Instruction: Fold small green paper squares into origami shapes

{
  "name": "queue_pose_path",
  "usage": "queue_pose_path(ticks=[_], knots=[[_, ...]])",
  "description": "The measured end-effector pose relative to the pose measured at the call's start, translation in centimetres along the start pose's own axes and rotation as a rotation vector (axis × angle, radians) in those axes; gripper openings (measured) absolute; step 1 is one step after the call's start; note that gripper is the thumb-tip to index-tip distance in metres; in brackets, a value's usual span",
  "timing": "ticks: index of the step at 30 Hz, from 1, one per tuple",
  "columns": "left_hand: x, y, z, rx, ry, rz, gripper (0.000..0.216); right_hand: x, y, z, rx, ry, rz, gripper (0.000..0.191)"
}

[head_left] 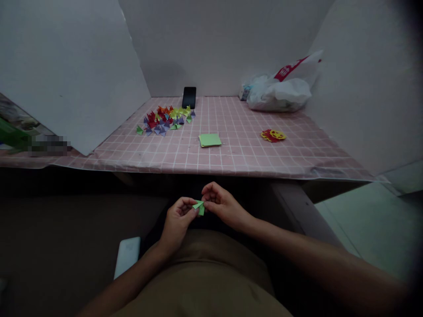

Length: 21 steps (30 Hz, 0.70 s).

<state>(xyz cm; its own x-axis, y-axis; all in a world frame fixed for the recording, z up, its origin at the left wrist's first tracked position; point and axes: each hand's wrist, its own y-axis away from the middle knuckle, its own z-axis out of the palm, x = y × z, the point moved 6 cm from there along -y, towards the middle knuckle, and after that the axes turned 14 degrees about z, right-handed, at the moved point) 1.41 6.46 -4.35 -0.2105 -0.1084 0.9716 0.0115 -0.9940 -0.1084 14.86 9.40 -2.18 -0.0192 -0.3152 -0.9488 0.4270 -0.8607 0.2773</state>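
Observation:
A small folded green paper piece [199, 206] is held between both hands, below the table's front edge and above my lap. My left hand [177, 221] pinches its left side with curled fingers. My right hand [220, 204] pinches its right side, fingers closed on it. On the pink checked table [231, 154] lies a stack of green paper squares [209, 140]. A pile of several folded paper pieces [165, 119] in red, purple, yellow and green sits at the back left.
A black phone [189, 97] leans on the back wall. A white plastic bag [280, 90] sits at the back right. A red and yellow paper piece [272, 135] lies to the right. A white device [127, 256] rests by my left forearm. White boards wall in the table.

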Motion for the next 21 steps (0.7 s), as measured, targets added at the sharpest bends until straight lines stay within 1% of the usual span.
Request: queue_pose_path(ticks=[4, 8, 13, 21], knots=[[0.15, 0.05, -0.13, 0.036, -0.014, 0.007, 0.017, 0.11, 0.07, 0.14, -0.01, -0.06, 0.034, 0.026], [0.32, 0.13, -0.12, 0.056, -0.014, 0.021, 0.016, 0.23, 0.18, 0.39, -0.018, -0.054, 0.037, 0.028], [0.22, 0.15, 0.05, 0.034, -0.02, 0.031, 0.016, 0.32, 0.23, 0.49, 0.02, -0.025, 0.029, 0.027], [0.31, 0.18, 0.13, 0.036, -0.024, 0.016, 0.015, 0.31, 0.3, 0.24, 0.065, -0.065, 0.022, 0.026]])
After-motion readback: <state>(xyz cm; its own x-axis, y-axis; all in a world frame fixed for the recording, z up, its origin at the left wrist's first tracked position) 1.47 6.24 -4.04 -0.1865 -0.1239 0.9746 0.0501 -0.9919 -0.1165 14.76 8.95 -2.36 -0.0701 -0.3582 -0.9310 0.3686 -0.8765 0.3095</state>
